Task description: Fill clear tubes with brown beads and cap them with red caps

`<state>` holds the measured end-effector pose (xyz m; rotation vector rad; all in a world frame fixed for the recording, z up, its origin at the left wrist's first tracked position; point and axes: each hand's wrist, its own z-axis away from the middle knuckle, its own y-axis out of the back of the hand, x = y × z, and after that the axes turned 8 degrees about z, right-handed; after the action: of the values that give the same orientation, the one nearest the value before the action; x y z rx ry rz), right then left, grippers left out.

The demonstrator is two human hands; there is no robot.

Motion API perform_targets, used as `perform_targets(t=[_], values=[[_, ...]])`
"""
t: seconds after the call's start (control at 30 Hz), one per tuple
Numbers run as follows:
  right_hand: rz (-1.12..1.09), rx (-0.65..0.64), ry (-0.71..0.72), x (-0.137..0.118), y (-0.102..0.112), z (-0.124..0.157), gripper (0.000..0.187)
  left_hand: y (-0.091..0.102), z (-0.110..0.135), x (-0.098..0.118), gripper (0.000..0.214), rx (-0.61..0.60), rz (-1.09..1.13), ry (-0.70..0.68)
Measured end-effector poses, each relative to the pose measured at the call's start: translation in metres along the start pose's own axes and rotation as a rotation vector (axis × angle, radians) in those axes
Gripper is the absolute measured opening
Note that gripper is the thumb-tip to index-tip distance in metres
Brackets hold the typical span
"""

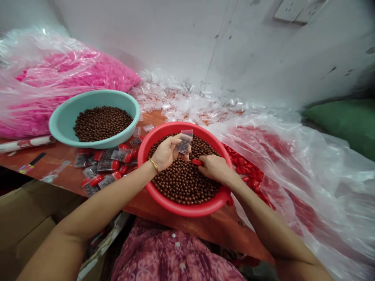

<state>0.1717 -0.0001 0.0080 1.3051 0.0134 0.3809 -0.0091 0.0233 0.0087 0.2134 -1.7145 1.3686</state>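
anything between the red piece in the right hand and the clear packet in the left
In this view, only fingertips of the left hand, by the lower right of the clear packet, come between it and the red piece in the right hand; nothing else visibly does.

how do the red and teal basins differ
The left hand and right hand are over the red basin, none over the teal basin. The red basin sits nearer the person, the teal basin farther back and to the left. Brown balls reach the red basin's walls but leave bare surface in the teal basin. Both are round and hold balls.
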Motion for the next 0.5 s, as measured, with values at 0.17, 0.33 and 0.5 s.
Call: perform_targets(t=[0.17, 0.33, 0.5], values=[[-0.179, 0.073, -0.038, 0.006, 0.002, -0.002, 0.024, -0.002, 0.0, -0.003, 0.03, 0.031, -0.103, -0.024], [-0.296, 0.179, 0.065, 0.013, 0.007, -0.001, 0.029, -0.007, 0.002, -0.004, 0.033, 0.041, -0.192, 0.005], [-0.163, 0.018, 0.173, -0.003, 0.0, -0.004, 0.021, -0.007, 0.003, -0.004, 0.031, 0.069, -0.195, -0.02]])
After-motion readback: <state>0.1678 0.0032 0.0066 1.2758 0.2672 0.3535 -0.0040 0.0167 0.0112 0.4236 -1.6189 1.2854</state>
